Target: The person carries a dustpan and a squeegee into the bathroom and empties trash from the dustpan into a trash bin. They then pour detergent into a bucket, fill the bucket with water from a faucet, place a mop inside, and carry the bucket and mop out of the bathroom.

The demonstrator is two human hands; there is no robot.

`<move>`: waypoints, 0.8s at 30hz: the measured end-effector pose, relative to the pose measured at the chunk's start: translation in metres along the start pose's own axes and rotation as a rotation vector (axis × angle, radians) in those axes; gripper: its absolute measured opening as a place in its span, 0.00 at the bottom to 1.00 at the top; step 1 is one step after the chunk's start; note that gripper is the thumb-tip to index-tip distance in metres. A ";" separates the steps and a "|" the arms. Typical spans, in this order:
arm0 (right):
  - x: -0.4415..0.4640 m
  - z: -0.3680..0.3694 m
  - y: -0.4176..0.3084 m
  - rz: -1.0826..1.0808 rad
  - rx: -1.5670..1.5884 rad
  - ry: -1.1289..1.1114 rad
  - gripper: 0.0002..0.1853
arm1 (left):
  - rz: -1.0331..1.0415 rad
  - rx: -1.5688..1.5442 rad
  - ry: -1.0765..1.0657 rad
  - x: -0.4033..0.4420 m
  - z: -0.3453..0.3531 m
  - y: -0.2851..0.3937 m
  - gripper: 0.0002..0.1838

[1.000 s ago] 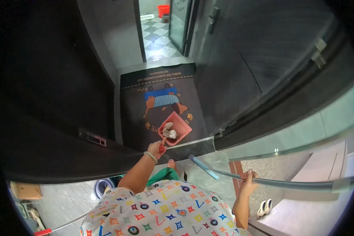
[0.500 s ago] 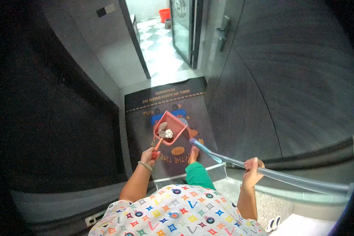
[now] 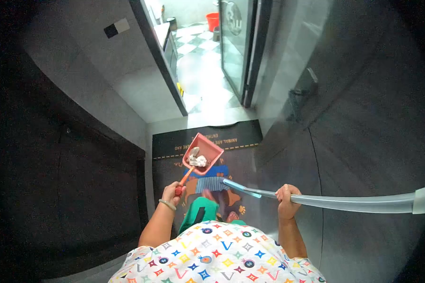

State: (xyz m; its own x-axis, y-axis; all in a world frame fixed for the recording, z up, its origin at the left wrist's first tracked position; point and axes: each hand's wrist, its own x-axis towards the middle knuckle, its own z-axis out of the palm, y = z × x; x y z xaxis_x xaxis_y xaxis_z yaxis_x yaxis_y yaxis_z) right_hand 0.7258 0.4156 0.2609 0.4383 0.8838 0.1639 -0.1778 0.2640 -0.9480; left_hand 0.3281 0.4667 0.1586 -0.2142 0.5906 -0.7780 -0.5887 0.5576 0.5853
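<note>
My left hand (image 3: 171, 192) is closed round the red handle of a pink dustpan (image 3: 210, 152), held out over the floor mat. Crumpled whitish litter (image 3: 197, 159) and some dark debris lie in the pan near its handle end. On the right, my right hand (image 3: 287, 197) grips the grey pole of a long tool (image 3: 354, 203). The tool's blue, narrow end (image 3: 241, 187) points left over the mat, below and right of the dustpan without touching it. A wide pale piece forms its far right end.
The dark printed mat (image 3: 241, 134) lies under my feet. Ahead, a doorway with an open glass door (image 3: 234, 52) leads to a checkered floor (image 3: 198, 47), with a red bucket (image 3: 213, 21) at the back. Dark doors or panels stand left and right.
I have moved forward onto the mat, and the doorway looks closer. The dustpan and the long tool have come along, still in my hands. The shoes at the lower right have left the view.
</note>
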 end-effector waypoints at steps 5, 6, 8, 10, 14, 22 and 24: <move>0.008 0.013 -0.006 -0.062 -0.011 -0.016 0.19 | 0.012 0.020 0.007 -0.002 -0.002 -0.001 0.03; 0.012 0.009 -0.003 -0.073 0.003 -0.013 0.19 | -0.016 0.020 0.009 0.003 0.004 -0.006 0.03; 0.010 0.000 0.002 -0.073 0.026 0.002 0.18 | -0.028 0.020 -0.009 0.006 0.011 -0.013 0.03; 0.003 -0.007 -0.003 -0.082 0.023 0.023 0.18 | -0.042 0.056 -0.033 -0.004 0.018 -0.018 0.04; 0.011 0.002 -0.012 -0.128 0.028 0.048 0.18 | -0.009 0.072 -0.015 -0.010 0.023 -0.003 0.04; 0.012 -0.008 -0.020 -0.176 0.045 0.092 0.19 | 0.040 0.084 -0.097 -0.012 0.050 0.008 0.07; 0.009 -0.009 -0.025 -0.166 0.035 0.066 0.19 | 0.023 0.083 -0.068 -0.014 0.049 0.001 0.07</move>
State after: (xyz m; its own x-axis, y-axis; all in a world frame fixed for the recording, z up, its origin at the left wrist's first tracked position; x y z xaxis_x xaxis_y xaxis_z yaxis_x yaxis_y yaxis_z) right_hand 0.7419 0.4141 0.2836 0.5210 0.7998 0.2980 -0.1284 0.4186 -0.8990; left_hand 0.3687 0.4875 0.1812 -0.1717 0.6407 -0.7483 -0.5171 0.5879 0.6221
